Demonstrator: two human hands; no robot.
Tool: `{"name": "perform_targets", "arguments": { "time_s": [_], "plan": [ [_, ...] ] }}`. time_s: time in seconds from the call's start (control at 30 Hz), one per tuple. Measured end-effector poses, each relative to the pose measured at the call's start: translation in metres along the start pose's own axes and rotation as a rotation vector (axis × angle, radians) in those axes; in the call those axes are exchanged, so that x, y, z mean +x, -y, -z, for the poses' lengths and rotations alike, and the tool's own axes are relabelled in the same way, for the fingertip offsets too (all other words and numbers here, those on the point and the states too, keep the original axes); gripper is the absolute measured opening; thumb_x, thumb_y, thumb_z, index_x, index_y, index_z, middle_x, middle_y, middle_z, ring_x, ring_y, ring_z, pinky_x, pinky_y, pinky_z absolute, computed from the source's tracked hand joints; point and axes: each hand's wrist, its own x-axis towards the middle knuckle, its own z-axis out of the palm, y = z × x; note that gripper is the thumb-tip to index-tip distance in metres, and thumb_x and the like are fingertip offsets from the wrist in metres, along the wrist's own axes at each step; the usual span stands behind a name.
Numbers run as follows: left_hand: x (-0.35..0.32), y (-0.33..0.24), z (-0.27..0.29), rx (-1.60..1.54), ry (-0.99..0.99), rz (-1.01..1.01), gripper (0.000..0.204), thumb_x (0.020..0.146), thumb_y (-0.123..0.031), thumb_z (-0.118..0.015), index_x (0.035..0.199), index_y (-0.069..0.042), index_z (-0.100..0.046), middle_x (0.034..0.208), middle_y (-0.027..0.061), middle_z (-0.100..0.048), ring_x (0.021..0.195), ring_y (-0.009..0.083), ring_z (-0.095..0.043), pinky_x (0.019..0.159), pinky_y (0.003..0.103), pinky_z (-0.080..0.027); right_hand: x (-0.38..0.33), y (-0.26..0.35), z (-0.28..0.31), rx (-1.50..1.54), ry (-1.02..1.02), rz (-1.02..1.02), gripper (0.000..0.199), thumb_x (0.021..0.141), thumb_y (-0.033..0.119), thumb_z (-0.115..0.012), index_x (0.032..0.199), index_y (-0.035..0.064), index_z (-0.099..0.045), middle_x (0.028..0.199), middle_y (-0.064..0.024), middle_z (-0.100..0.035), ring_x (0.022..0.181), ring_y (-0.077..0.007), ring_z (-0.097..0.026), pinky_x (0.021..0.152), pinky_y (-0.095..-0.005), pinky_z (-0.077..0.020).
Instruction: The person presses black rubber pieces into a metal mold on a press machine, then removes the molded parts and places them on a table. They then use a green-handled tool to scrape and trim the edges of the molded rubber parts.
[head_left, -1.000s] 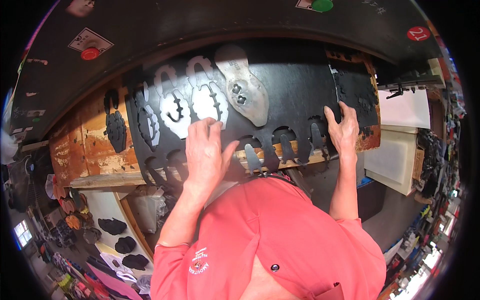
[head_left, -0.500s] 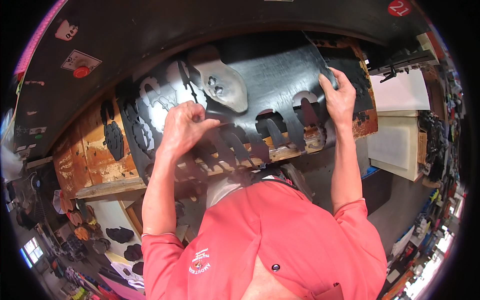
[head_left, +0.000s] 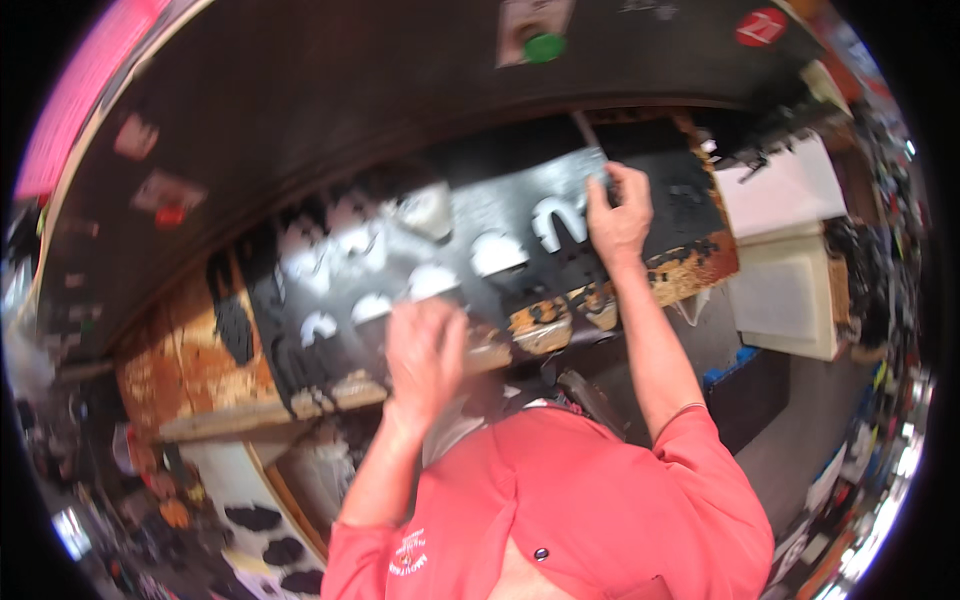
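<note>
**Black sheet under both hands on the worn bench**

Black sheet material riddled with sole-shaped cut-outs [head_left: 500, 250] lies across a scuffed, rust-orange wooden cutting board [head_left: 190, 375], and I have both hands on it. My right hand [head_left: 618, 215] sits at the sheet's far right part, fingers curled over its upper edge beside a thin dark rod [head_left: 585, 130] that sticks up there; the grip looks closed on the edge. My left hand [head_left: 425, 355] is at the near edge of the sheet, blurred, fingers loosely bent and pressing down; I cannot tell whether it pinches anything.

Pale board shows through the cut-outs as white arches. A dark curved machine hood [head_left: 330, 90] overhangs the whole bench, carrying a green round button [head_left: 544, 46] and a red sticker [head_left: 760, 26]. To the right stand stacked white boxy blocks [head_left: 790, 290], close to the board's end. Low on the left, loose black sole-shaped pieces [head_left: 265, 540] lie on a white surface. My red shirt [head_left: 560, 500] fills the lower middle and hides the bench front.
</note>
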Motion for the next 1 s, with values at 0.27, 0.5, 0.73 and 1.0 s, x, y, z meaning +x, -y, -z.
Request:
{"name": "perform_targets", "arguments": {
  "time_s": [0.27, 0.5, 0.73, 1.0],
  "plan": [
    [-0.017, 0.000, -0.027, 0.003, 0.058, -0.122, 0.009, 0.093, -0.008, -0.077, 0.094, -0.006, -0.069, 0.077, 0.0086, -0.069, 0.067, 0.0302, -0.062, 0.077, 0.041, -0.044, -0.052, 0.010, 0.075, -0.074, -0.015, -0.151, 0.013, 0.094, 0.007, -0.076, 0.105, 0.0016, -0.071, 0.095, -0.0091, -0.065, 0.079, -0.0185, -0.066, 0.071, -0.0319, -0.0537],
    [-0.031, 0.008, -0.034, 0.094, 0.019, -0.056, 0.006, 0.092, -0.009, -0.078, 0.094, -0.007, -0.072, 0.079, 0.0101, -0.071, 0.072, 0.0313, -0.062, 0.076, 0.044, -0.047, -0.069, -0.008, 0.070, 0.079, -0.031, -0.209, 0.010, 0.096, 0.010, -0.073, 0.101, 0.0015, -0.071, 0.086, -0.0083, -0.066, 0.071, -0.0184, -0.066, 0.065, -0.0327, -0.0526],
    [-0.037, 0.020, -0.044, 0.303, -0.002, 0.034, 0.016, 0.095, -0.022, -0.079, 0.090, -0.008, -0.072, 0.073, 0.0070, -0.066, 0.075, 0.0277, -0.058, 0.072, 0.044, -0.048, -0.069, -0.011, 0.078, 0.173, -0.073, -0.092, 0.004, 0.095, 0.014, -0.071, 0.093, 0.0103, -0.070, 0.086, -0.0061, -0.069, 0.081, -0.0278, -0.071, 0.070, -0.0413, -0.0554],
    [-0.030, 0.004, -0.041, 0.457, 0.044, 0.066, 0.024, 0.102, -0.025, -0.072, 0.090, -0.004, -0.069, 0.079, 0.0164, -0.071, 0.073, 0.0366, -0.063, 0.074, 0.047, -0.049, -0.065, -0.017, 0.079, 0.350, -0.056, -0.047, 0.005, 0.093, 0.009, -0.068, 0.094, 0.0097, -0.063, 0.087, -0.0077, -0.063, 0.083, -0.0302, -0.063, 0.076, -0.0444, -0.0487]
  ]
}}
